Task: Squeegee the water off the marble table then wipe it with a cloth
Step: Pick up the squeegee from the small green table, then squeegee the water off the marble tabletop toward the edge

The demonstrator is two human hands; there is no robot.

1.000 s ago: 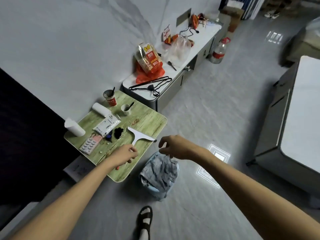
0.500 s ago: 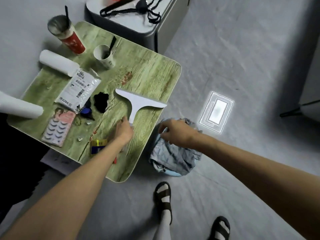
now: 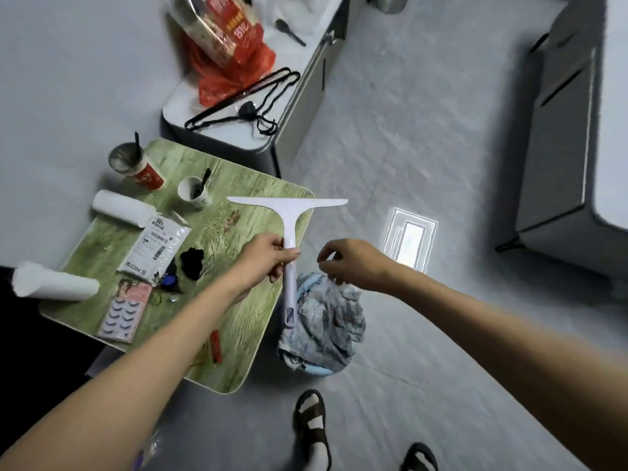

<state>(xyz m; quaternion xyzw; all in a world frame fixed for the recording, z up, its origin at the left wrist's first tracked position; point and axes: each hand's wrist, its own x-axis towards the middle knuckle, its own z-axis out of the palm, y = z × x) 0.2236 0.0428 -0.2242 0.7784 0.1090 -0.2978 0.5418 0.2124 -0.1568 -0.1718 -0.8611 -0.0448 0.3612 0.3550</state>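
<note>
My left hand (image 3: 268,256) grips the handle of a white squeegee (image 3: 289,212), held in the air over the right edge of the small green wood-grain table (image 3: 238,321), blade away from me. My right hand (image 3: 353,263) pinches the top of a crumpled blue-grey cloth (image 3: 323,324), which hangs down to the floor beside the table. The white marble table (image 3: 615,107) shows only at the far right edge, on a grey cabinet.
The green table carries a red cup (image 3: 136,164), a white cup (image 3: 195,192), two paper rolls (image 3: 120,207), a packet, false lashes (image 3: 124,316) and small bits. A low white cabinet (image 3: 244,130) holds hangers and snack bags. My sandalled feet (image 3: 312,426) stand on the grey floor.
My left hand has lifted the squeegee off the green table and turned it blade-away. My right hand has raised the cloth by its top. The camera has moved closer and tilted up.
</note>
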